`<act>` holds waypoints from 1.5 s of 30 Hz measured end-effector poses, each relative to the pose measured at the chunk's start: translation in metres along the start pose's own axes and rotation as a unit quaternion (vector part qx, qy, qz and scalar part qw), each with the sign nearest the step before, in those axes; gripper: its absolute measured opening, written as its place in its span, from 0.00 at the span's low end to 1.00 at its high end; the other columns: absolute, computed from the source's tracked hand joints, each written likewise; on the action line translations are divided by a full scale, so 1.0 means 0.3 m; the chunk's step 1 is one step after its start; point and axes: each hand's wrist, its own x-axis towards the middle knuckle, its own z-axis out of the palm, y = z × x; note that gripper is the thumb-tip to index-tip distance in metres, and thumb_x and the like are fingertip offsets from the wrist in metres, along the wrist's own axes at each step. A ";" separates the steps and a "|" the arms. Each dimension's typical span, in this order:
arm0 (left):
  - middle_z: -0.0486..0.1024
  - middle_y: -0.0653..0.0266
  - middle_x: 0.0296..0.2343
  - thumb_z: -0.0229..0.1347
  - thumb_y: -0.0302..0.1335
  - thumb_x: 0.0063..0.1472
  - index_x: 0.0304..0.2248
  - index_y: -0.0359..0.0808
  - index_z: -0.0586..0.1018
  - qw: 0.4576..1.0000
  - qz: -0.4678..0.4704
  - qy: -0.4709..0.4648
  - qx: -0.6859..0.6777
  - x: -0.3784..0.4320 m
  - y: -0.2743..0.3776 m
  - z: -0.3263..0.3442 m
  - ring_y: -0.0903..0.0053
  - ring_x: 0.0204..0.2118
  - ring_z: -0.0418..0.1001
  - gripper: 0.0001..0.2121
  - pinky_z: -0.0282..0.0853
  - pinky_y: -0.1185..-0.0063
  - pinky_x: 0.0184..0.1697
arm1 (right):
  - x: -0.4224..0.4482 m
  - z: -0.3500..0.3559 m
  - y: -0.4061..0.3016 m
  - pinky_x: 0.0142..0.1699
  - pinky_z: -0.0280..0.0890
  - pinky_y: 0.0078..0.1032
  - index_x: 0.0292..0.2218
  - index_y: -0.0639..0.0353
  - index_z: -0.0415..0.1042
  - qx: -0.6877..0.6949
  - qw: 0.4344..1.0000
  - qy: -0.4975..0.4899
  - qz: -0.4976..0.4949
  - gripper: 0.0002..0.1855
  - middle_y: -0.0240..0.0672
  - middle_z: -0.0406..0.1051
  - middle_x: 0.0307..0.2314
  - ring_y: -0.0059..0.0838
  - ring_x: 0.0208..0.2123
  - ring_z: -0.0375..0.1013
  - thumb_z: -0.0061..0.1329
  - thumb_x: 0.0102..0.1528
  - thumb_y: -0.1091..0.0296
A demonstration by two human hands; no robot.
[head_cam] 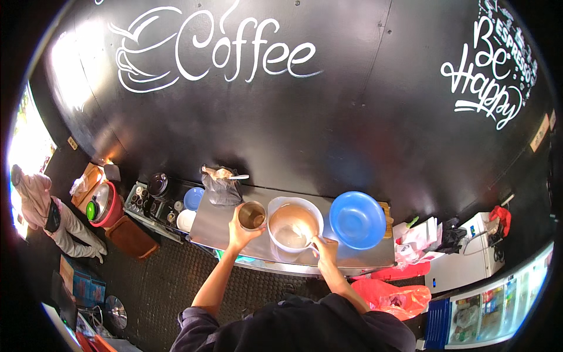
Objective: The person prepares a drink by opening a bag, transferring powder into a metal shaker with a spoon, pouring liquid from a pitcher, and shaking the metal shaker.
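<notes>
My left hand (240,236) is wrapped around a metal cup (251,215), tilted so that its inside shows. Just right of it stands a large translucent white pitcher (273,240) with brownish liquid (292,220) inside. The fingers of my right hand (326,251) grip the pitcher's handle at its lower right. Both vessels are over a stainless steel table (206,224); whether the pitcher rests on it I cannot tell. To the right sits a blue plastic basin (357,220). Behind the cup is a black plastic bag (222,191) with a white-handled utensil (239,177) on top.
A wooden board (388,220) shows behind the basin. Left of the table are a blue bowl (193,199), a white bowl (185,220) and a crate of dishes (143,202). A red plastic bag (389,299) lies at lower right. Another person (53,215) stands far left.
</notes>
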 end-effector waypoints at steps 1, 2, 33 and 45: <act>0.75 0.57 0.37 0.69 0.29 0.33 0.47 0.35 0.64 1.000 -0.007 0.004 0.002 -0.001 -0.016 0.006 0.71 0.40 0.74 0.39 0.69 0.73 0.46 | 0.011 0.002 0.007 0.13 0.47 0.16 0.18 0.66 0.72 0.001 1.000 0.003 0.002 0.08 0.31 0.68 0.13 0.17 0.10 0.61 0.55 0.42 0.72; 0.75 0.57 0.37 0.69 0.29 0.33 0.47 0.35 0.64 1.000 -0.008 0.008 0.005 -0.002 -0.033 0.011 0.71 0.40 0.74 0.39 0.69 0.73 0.46 | 0.022 -0.003 0.013 0.13 0.47 0.16 0.18 0.66 0.72 0.000 1.000 -0.001 0.003 0.08 0.31 0.68 0.13 0.17 0.10 0.61 0.55 0.42 0.72; 0.71 0.52 0.40 0.69 0.32 0.33 0.48 0.32 0.63 0.996 -0.058 0.028 0.056 -0.140 -0.051 -0.067 0.65 0.43 0.71 0.40 0.67 0.72 0.46 | 0.148 -0.039 0.118 0.40 0.63 0.20 0.41 0.64 0.68 -0.004 0.958 -0.027 -0.286 0.17 0.37 0.70 0.34 0.24 0.33 0.70 0.40 0.58 0.58; 0.71 0.52 0.41 0.68 0.29 0.33 0.49 0.33 0.63 0.998 -0.032 0.013 0.052 0.055 -0.194 0.043 0.62 0.44 0.71 0.40 0.67 0.71 0.47 | 0.294 -0.062 0.194 0.16 0.53 0.16 0.31 0.67 0.69 0.050 0.960 0.025 -0.273 0.21 0.32 0.65 0.19 0.19 0.16 0.62 0.49 0.51 0.53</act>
